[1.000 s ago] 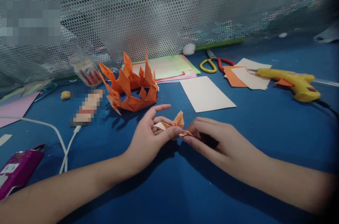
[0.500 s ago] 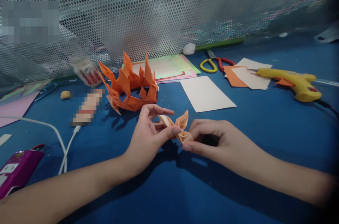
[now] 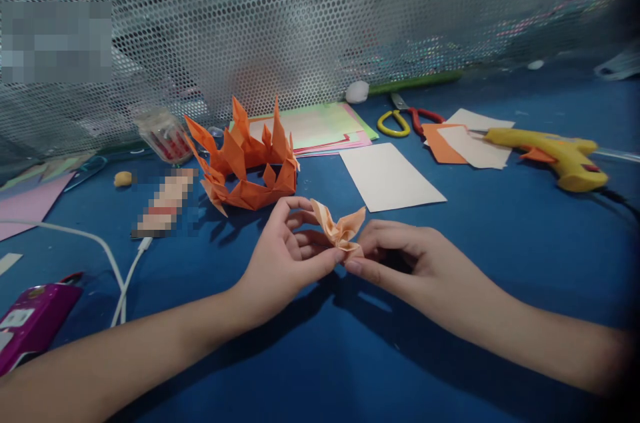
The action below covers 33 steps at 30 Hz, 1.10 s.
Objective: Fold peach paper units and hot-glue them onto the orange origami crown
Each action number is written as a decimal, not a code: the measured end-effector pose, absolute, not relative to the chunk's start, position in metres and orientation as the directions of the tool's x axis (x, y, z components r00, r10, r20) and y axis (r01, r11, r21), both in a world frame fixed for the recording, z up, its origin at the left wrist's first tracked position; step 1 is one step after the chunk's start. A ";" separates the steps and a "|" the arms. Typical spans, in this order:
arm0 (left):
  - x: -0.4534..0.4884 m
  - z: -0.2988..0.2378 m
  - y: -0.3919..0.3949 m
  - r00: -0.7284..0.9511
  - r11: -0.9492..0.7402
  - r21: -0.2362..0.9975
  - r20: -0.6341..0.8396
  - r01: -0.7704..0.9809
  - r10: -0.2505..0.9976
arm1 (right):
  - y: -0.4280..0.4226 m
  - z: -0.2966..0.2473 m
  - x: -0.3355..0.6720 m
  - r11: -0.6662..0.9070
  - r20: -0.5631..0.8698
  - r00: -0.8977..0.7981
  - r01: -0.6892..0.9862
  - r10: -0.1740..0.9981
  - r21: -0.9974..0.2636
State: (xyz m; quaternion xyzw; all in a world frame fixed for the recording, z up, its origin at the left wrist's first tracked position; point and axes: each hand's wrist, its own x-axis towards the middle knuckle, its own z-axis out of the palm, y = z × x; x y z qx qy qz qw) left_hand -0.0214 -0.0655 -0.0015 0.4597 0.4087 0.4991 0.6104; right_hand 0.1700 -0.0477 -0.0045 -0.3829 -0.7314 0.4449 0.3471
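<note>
Between my two hands, just above the blue table, is a small peach origami piece [image 3: 341,231] with pointed petals spread upward. My left hand [image 3: 293,253] grips its left and lower side, thumb in front and fingers behind. The thumb and fingers of my right hand [image 3: 405,256] pinch its lower right edge. Parts of the fingers behind the paper are hidden. Beyond my left hand stands an orange folded-paper crown [image 3: 245,193] with tall points. A cream paper sheet [image 3: 393,176] lies flat just past the origami piece.
Scissors [image 3: 395,123] with yellow and red handles lie behind paper pieces [image 3: 447,143]. At the right rests a yellow glue gun [image 3: 555,150]. Coloured sheets [image 3: 310,126], a glass jar [image 3: 165,136], a white cable [image 3: 117,303] and a purple box [image 3: 35,320] surround the work area.
The origami piece has turned in my fingers, and its petals now point more up and to the right. My left thumb has moved from its centre down to its lower edge.
</note>
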 end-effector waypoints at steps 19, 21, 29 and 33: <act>-0.023 0.000 -0.070 0.065 -0.148 0.988 0.144 0.048 0.987 | -0.048 -0.004 0.175 0.659 0.450 -0.518 0.344 0.727 -0.669; -0.024 0.000 -0.070 0.083 -0.174 0.980 0.167 0.093 0.982 | -0.047 -0.005 0.176 0.681 0.481 -0.508 0.351 0.715 -0.643; -0.024 0.002 -0.072 0.103 -0.145 0.985 0.135 0.094 0.985 | -0.048 -0.006 0.177 0.760 0.525 -0.567 0.334 0.635 -0.558; -0.024 0.002 -0.072 0.122 -0.191 0.971 0.174 0.142 0.977 | -0.049 -0.004 0.178 0.714 0.476 -0.553 0.377 0.685 -0.590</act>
